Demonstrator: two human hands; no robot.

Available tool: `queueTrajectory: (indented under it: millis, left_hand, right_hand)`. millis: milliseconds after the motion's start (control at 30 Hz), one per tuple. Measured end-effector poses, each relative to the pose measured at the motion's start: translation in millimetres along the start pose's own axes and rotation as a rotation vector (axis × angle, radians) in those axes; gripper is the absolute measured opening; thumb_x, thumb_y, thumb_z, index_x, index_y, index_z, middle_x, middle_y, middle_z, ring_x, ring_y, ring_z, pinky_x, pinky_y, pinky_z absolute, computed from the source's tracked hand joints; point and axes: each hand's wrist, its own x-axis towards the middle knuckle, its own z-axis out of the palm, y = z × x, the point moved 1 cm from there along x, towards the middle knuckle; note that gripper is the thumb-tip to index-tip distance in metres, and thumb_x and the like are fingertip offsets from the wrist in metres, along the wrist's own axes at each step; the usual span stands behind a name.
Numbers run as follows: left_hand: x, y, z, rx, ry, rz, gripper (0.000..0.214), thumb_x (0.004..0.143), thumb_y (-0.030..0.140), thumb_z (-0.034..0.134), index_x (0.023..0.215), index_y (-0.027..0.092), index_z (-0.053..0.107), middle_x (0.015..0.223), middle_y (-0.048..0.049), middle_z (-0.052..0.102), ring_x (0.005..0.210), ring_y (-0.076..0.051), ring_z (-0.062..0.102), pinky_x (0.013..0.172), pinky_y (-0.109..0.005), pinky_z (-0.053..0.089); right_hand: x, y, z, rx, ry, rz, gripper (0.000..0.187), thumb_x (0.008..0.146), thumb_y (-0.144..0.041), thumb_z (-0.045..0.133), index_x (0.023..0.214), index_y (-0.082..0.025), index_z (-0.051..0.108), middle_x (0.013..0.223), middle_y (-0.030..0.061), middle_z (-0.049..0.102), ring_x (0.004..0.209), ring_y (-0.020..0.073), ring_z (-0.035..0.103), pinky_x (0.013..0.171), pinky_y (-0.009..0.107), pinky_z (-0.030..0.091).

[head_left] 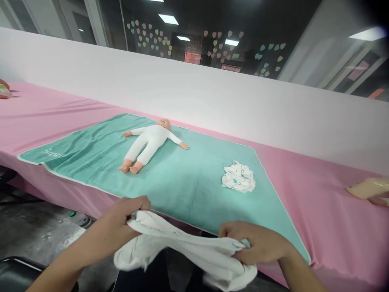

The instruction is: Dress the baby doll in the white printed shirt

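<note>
A piece of white cloth [185, 241], likely a small garment, is stretched between my two hands in front of the table edge. My left hand [121, 219] is closed on its left end, and my right hand [255, 243] grips the right end, where a bit of teal shows. Its lower part hangs loose and is partly blurred. Beyond them a baby doll [148, 142] in a white bodysuit lies on its back, arms spread, on a green towel [194, 190]. To its right rests a crumpled white printed cloth [238, 177].
A pink cloth [304, 178] covers the table, which meets a white wall [194, 97] with windows above. Parts of other dolls show at the right edge [370, 188] and far left. A black chair [21, 271] and a bottle [80, 219] are below left.
</note>
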Motion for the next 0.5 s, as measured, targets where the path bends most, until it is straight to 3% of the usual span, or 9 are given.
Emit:
queueTrajectory:
  millis: [100, 233, 300, 367, 500]
  left_hand:
    - [-3, 4, 6.4, 0.068, -0.107, 0.019, 0.016, 0.074, 0.033, 0.049, 0.069, 0.020, 0.058, 0.064, 0.0014, 0.058, 0.065, -0.015, 0.053, 0.057, -0.020, 0.039]
    - [-5, 21, 9.2, 0.106, -0.140, 0.025, 0.020, 0.077, 0.035, 0.046, 0.079, 0.025, 0.063, 0.071, 0.0004, 0.062, 0.070, -0.017, 0.056, 0.060, -0.021, 0.041]
    - [-9, 30, 8.5, 0.087, -0.183, 0.057, 0.021, 0.076, 0.035, 0.048, 0.084, 0.026, 0.065, 0.077, 0.0001, 0.065, 0.074, -0.018, 0.057, 0.063, -0.021, 0.042]
    - [-12, 36, 7.4, 0.067, -0.231, 0.063, 0.022, 0.078, 0.035, 0.048, 0.087, 0.028, 0.066, 0.084, 0.0002, 0.066, 0.078, -0.018, 0.058, 0.066, -0.022, 0.043]
    - [-13, 34, 5.8, -0.007, -0.307, 0.018, 0.026, 0.081, 0.035, 0.047, 0.101, 0.030, 0.064, 0.101, 0.0013, 0.065, 0.092, -0.020, 0.057, 0.078, -0.024, 0.044]
  right_hand:
    - [7, 15, -21, 0.081, 0.143, 0.010, 0.012, 0.077, -0.027, 0.051, 0.080, -0.019, 0.059, 0.111, 0.0022, 0.056, 0.097, 0.0174, 0.054, 0.081, 0.029, 0.042]
    - [26, 59, -52, -0.048, 0.472, 0.104, 0.025, 0.079, -0.038, 0.052, 0.100, -0.024, 0.055, 0.134, 0.0047, 0.041, 0.124, 0.0220, 0.036, 0.097, 0.036, 0.033]
    - [32, 91, -62, -0.267, 0.638, 0.235, 0.043, 0.076, -0.037, 0.056, 0.116, -0.025, 0.049, 0.136, 0.0071, 0.040, 0.128, 0.0239, 0.031, 0.101, 0.039, 0.027]
    - [29, 125, -68, -0.499, 0.721, 0.441, 0.047, 0.074, -0.031, 0.057, 0.120, -0.022, 0.048, 0.130, 0.0102, 0.046, 0.124, 0.0277, 0.035, 0.101, 0.043, 0.025]
    - [-10, 170, -75, -0.581, 0.756, 0.747, 0.040, 0.080, -0.019, 0.041, 0.118, -0.023, 0.052, 0.123, 0.0097, 0.053, 0.111, 0.0255, 0.050, 0.084, 0.036, 0.039]
